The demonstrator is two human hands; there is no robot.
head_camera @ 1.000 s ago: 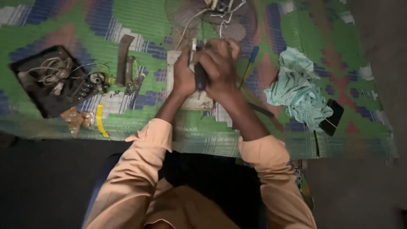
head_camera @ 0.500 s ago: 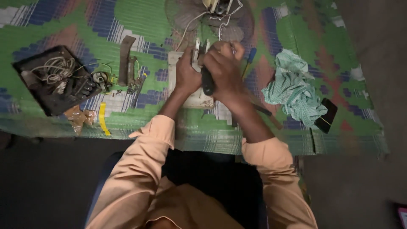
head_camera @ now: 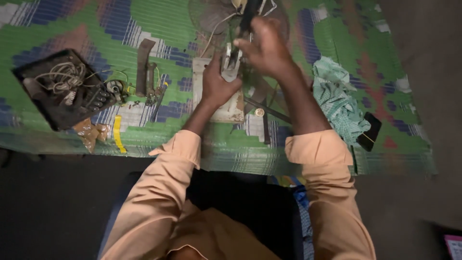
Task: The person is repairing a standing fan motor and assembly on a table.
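left hand [head_camera: 217,85]: fingers curled tight round a small pale metal part [head_camera: 230,65], pinning it above the worn whitish block [head_camera: 230,108].
right hand [head_camera: 265,47]: closed on a dark, slim tool handle [head_camera: 246,19] that slants down onto the metal part; the tip is hidden between the hands.
metal part: sits mid-mat, just past the block, in front of a round dusty fan grille [head_camera: 211,14] with pale wires.
mat [head_camera: 159,29]: woven, ribbed, green with blue and white checks.
tray [head_camera: 33,108]: dark, flat, square, at the left, holding coiled pale cord and a black switch piece.
yellow strip [head_camera: 117,134]: narrow, near the mat's front edge, beside crinkled brown wrappers.
cloth [head_camera: 339,98]: crumpled green-checked, at the right, a flat black slab [head_camera: 369,131] just beside it.
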